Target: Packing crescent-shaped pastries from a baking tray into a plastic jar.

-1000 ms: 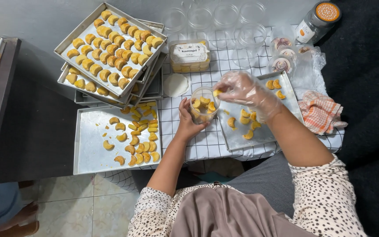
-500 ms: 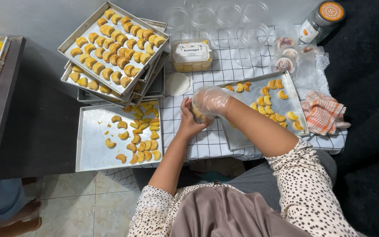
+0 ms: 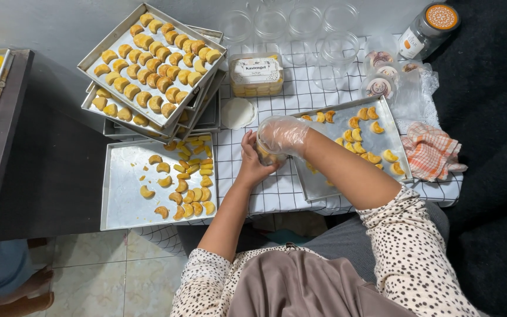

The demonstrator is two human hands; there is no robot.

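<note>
My left hand [image 3: 252,161], bare, grips a small clear plastic jar [image 3: 265,156] holding yellow crescent cookies, on the checked cloth. My right hand [image 3: 284,135], in a clear plastic glove, rests over the jar's mouth and hides most of it. To the right lies a metal tray [image 3: 335,176] with several crescent cookies [image 3: 362,126] scattered on it. To the left sits another metal tray [image 3: 124,194] with more crescent cookies [image 3: 190,194].
A stack of metal trays [image 3: 151,70] filled with cookies stands at the upper left. A filled lidded tub [image 3: 256,74], a round lid [image 3: 237,113], several clear jars [image 3: 304,20], a dark-lidded jar [image 3: 423,29] and an orange checked towel [image 3: 432,154] surround the cloth.
My right hand moved left from the right-hand tray to the jar and now covers its mouth. My left hand has kept hold of the jar.
</note>
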